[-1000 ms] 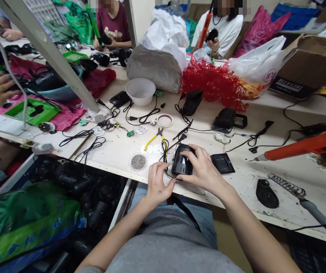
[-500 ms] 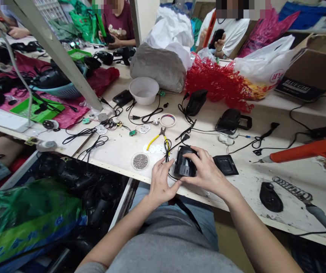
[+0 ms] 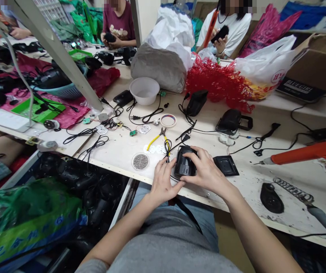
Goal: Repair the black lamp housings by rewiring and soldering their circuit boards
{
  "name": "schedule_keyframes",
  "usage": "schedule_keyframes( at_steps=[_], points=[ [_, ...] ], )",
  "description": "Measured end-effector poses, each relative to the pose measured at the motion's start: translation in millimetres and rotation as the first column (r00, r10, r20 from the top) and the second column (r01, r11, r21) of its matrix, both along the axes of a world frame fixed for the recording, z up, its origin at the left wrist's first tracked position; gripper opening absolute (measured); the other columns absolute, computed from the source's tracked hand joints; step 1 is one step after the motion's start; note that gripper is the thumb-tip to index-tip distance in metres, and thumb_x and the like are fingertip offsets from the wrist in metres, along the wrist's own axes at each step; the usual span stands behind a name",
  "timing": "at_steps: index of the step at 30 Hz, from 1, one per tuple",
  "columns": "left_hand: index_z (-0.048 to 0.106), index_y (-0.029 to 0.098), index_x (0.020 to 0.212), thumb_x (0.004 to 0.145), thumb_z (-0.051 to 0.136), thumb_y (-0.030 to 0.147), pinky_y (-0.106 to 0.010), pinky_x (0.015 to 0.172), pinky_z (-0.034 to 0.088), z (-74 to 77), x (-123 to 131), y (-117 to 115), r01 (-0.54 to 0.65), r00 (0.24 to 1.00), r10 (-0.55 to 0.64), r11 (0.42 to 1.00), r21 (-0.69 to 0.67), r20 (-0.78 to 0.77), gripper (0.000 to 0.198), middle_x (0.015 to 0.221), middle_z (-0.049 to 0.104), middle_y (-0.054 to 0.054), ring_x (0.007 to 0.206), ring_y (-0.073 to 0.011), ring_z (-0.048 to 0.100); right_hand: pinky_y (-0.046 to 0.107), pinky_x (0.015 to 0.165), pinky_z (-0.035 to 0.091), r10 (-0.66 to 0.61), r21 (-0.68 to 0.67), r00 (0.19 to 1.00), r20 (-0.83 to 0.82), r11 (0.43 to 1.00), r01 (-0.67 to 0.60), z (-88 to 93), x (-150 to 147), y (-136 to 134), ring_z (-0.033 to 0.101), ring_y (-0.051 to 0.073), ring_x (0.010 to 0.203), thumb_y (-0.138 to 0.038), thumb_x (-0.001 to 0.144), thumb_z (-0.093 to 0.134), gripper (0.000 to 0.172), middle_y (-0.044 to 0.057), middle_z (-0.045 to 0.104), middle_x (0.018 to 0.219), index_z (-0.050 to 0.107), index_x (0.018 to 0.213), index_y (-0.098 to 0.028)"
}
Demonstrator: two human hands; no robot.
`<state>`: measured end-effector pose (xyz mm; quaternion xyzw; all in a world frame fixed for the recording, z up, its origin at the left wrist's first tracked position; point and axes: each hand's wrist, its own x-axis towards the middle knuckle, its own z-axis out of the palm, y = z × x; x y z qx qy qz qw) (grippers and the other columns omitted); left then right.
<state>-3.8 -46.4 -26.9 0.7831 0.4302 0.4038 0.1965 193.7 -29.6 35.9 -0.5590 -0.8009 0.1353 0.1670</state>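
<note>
A black plastic lamp-like housing (image 3: 186,166) rests at the front edge of the white workbench, with slots on its near side. My right hand (image 3: 208,172) is curled over its right side, fingers on top and thumb at the near end. At the left side my left hand (image 3: 163,180) has its fingertips against the housing and its thumb at the near lower edge. A looped black cable (image 3: 167,147) lies just beyond my left fingers. Right of the housing sits a square black cover (image 3: 225,165). Yellow-handled cutters (image 3: 155,140) and a round dish of small screws (image 3: 140,161) lie to the left.
An orange electric screwdriver (image 3: 301,151) juts in from the right, above a soldering iron (image 3: 322,218) in a coil stand. A tape roll (image 3: 168,120), a white bowl (image 3: 144,91) and more black housings (image 3: 228,121) stand farther back. Two people sit across the bench.
My left hand has shifted slightly right, closer against the housing. The housing and my right hand stay nearly in place. Across the bench, the people's hands have moved a little.
</note>
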Motion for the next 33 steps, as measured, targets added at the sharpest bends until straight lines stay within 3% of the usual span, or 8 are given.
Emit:
schedule_keyframes(
  at_steps=[12, 17, 21, 24, 27, 29, 33],
  points=[
    [0.037, 0.016, 0.148, 0.084, 0.068, 0.039, -0.056, 0.107, 0.042, -2.4, -2.4, 2.7, 0.028, 1.0, -0.028, 1.0, -0.001, -0.009, 0.075, 0.106, 0.067, -0.012, 0.128, -0.0359, 0.048, 0.062, 0.099, 0.048, 0.055, -0.005, 0.998, 0.016, 0.998, -0.055, -2.1, 1.6, 2.6, 0.045, 0.043, 0.132, -0.043, 0.069, 0.085, 0.064, 0.02, 0.043, 0.143, 0.063, 0.126, -0.026],
    [0.041, 0.018, 0.146, 0.088, 0.062, 0.041, -0.052, 0.101, 0.046, 12.5, -16.0, 15.2, 0.081, 0.996, -0.08, 0.997, -0.017, 0.024, 0.066, 0.105, 0.065, -0.01, 0.113, -0.031, 0.056, 0.064, 0.101, 0.046, 0.071, 0.01, 0.997, -0.039, 0.997, -0.07, -10.6, 6.1, 3.9, 0.044, 0.042, 0.133, -0.047, 0.067, 0.086, 0.064, 0.018, 0.043, 0.145, 0.067, 0.126, -0.029],
    [0.039, 0.021, 0.147, 0.089, 0.06, 0.041, -0.044, 0.095, 0.052, 31.1, -7.4, 37.0, 0.086, 0.98, -0.054, 0.983, -0.161, 0.194, 0.065, 0.122, 0.059, -0.013, 0.11, -0.0257, 0.059, 0.063, 0.103, 0.044, 0.055, 0.022, 0.996, -0.073, 0.998, -0.053, -13.8, 6.6, 4.3, 0.043, 0.042, 0.134, -0.05, 0.066, 0.087, 0.065, 0.018, 0.042, 0.145, 0.069, 0.125, -0.028],
    [0.034, 0.021, 0.151, 0.084, 0.069, 0.042, -0.047, 0.1, 0.05, 39.1, 11.2, 51.7, 0.121, 0.976, -0.039, 0.914, -0.386, 0.213, 0.078, 0.141, 0.05, -0.018, 0.121, -0.0302, 0.057, 0.062, 0.106, 0.043, 0.047, 0.02, 0.99, -0.133, 0.999, -0.045, -17.0, 11.3, 3.7, 0.043, 0.041, 0.134, -0.051, 0.065, 0.087, 0.065, 0.017, 0.043, 0.143, 0.069, 0.123, -0.028],
    [0.037, 0.019, 0.151, 0.075, 0.079, 0.042, -0.055, 0.112, 0.041, 40.4, 23.9, 59.0, 0.233, 0.968, -0.134, 0.783, -0.576, 0.21, 0.09, 0.146, 0.049, -0.019, 0.133, -0.0368, 0.051, 0.06, 0.109, 0.042, 0.06, 0.013, 0.973, -0.223, 0.998, -0.059, -21.7, 19.6, 0.7, 0.041, 0.039, 0.138, -0.053, 0.065, 0.087, 0.069, 0.017, 0.043, 0.142, 0.067, 0.125, -0.026],
    [0.037, 0.018, 0.151, 0.071, 0.082, 0.041, -0.055, 0.117, 0.035, 39.4, 26.4, 60.0, 0.286, 0.955, -0.165, 0.731, -0.62, 0.246, 0.094, 0.149, 0.048, -0.019, 0.137, -0.0376, 0.047, 0.058, 0.112, 0.041, 0.074, 0.018, 0.962, -0.263, 0.997, -0.072, -25.1, 24.2, -2.1, 0.039, 0.038, 0.141, -0.054, 0.065, 0.087, 0.072, 0.018, 0.042, 0.142, 0.066, 0.127, -0.024],
    [0.038, 0.018, 0.15, 0.068, 0.084, 0.037, -0.053, 0.12, 0.03, 38.2, 25.7, 58.3, 0.323, 0.938, -0.152, 0.714, -0.621, 0.313, 0.096, 0.152, 0.045, -0.018, 0.142, -0.0361, 0.041, 0.059, 0.112, 0.04, 0.089, 0.037, 0.956, -0.278, 0.996, -0.082, -32.3, 26.9, -5.0, 0.038, 0.039, 0.141, -0.054, 0.064, 0.087, 0.071, 0.018, 0.04, 0.144, 0.067, 0.126, -0.025]
  ],
)
